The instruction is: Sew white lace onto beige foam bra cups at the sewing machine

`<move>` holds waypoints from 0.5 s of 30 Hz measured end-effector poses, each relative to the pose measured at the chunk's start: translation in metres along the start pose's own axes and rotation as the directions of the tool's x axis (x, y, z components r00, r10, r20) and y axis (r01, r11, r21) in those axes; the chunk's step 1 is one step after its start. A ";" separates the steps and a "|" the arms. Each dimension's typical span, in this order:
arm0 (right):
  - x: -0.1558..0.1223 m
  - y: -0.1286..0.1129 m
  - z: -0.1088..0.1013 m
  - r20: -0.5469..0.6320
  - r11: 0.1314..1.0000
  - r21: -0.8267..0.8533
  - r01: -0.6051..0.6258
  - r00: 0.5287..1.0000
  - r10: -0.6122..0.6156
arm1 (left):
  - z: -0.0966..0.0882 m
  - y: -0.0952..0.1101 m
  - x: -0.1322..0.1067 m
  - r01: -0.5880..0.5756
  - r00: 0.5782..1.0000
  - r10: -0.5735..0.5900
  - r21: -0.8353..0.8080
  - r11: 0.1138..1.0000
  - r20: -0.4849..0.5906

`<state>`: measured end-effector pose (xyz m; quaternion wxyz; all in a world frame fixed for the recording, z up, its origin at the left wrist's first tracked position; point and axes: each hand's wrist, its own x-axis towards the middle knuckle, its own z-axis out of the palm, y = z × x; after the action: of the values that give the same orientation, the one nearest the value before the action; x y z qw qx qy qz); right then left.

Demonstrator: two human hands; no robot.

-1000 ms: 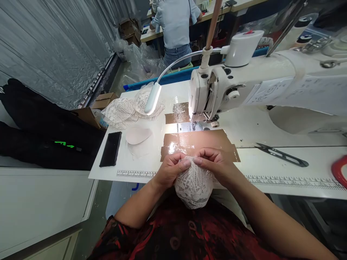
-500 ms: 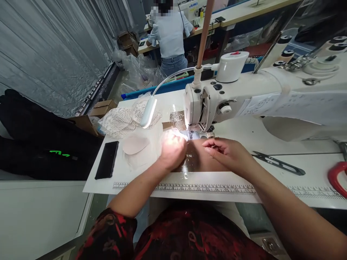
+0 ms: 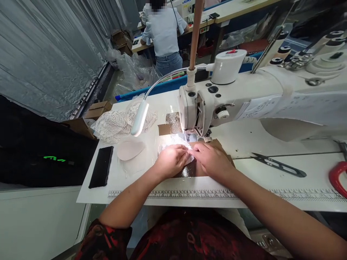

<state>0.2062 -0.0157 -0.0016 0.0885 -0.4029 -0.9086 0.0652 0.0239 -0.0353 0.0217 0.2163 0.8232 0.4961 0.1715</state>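
Below the needle area of a white sewing machine [image 3: 189,108], a small piece of white fabric [image 3: 177,139] lies under bright lamp light, its detail partly washed out. My left hand [image 3: 172,161] is closed on the fabric's near side, fingertips pinched together. My right hand [image 3: 213,159] meets it from the right, thumb and forefinger closed on the fabric's edge. The fingertips of both hands nearly touch. Beneath them is a brown board with shiny tape [image 3: 187,171]. Fingers hide part of the fabric.
Left of the hands lie white lace pieces [image 3: 112,124], a pale oval pad [image 3: 131,150] and a black phone [image 3: 101,167]. Thread snips [image 3: 279,165] and a red handle [image 3: 338,178] lie right. A lamp [image 3: 140,117] hangs over the table. A person [image 3: 164,34] works beyond.
My right hand has moved left to the fabric and closed on it beside my left hand. My left hand and the fabric have come slightly nearer me, away from the needle. The view has shifted a little.
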 end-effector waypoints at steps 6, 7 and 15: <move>0.010 -0.004 -0.004 0.061 0.989 -0.099 -0.110 0.991 0.116 | 0.014 -0.020 0.010 -0.115 0.986 0.134 0.185 0.976 -0.096; 0.012 -0.005 -0.004 0.058 0.987 -0.108 -0.117 0.991 0.124 | 0.014 -0.024 0.013 -0.132 0.984 0.151 0.183 0.974 -0.098; 0.017 -0.007 -0.002 0.027 0.979 -0.121 -0.166 0.985 0.170 | 0.005 -0.048 0.028 -0.274 0.952 0.293 0.177 0.945 -0.089</move>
<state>0.1906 -0.0074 0.0035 0.0418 -0.4816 -0.8750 0.0257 0.0034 0.0089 -0.0062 0.0925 0.8898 0.3963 0.2065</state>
